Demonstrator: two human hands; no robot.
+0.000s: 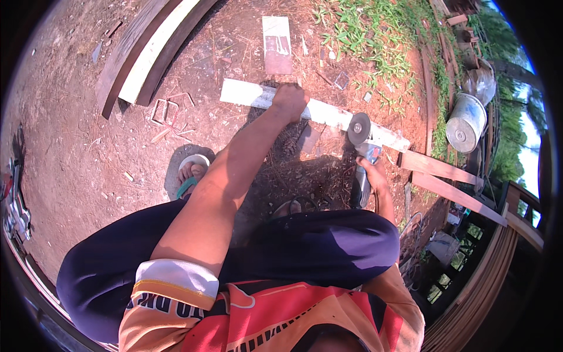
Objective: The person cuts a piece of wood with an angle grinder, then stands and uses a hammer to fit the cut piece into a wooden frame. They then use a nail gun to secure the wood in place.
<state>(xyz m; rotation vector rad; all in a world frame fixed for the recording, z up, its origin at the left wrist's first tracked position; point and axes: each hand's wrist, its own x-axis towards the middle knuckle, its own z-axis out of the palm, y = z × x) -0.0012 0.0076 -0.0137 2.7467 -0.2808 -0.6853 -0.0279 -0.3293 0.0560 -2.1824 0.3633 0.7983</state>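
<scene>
A long pale board (329, 115) lies slantwise above the ground in front of me. My left hand (290, 103) is closed round its middle, knuckles up. In my right hand (373, 170) is an angle grinder (369, 151), gripped by its body with the dark handle end pointing toward me. The grinder's round grey disc (359, 128) is over the board's right part; whether it touches the wood I cannot tell. Just beyond my left hand a short flat wooden piece (278, 56), part pale and part brown, rests on the dirt.
Thick timber beams (146, 56) lie at the far left, near a thin reddish metal frame (166, 111). Two planks (440, 166) extend right of the board. A white bucket (466, 124) lies tipped at the right. Stacked wood strips (484, 293) stand lower right; my sandalled foot (192, 170) is at left.
</scene>
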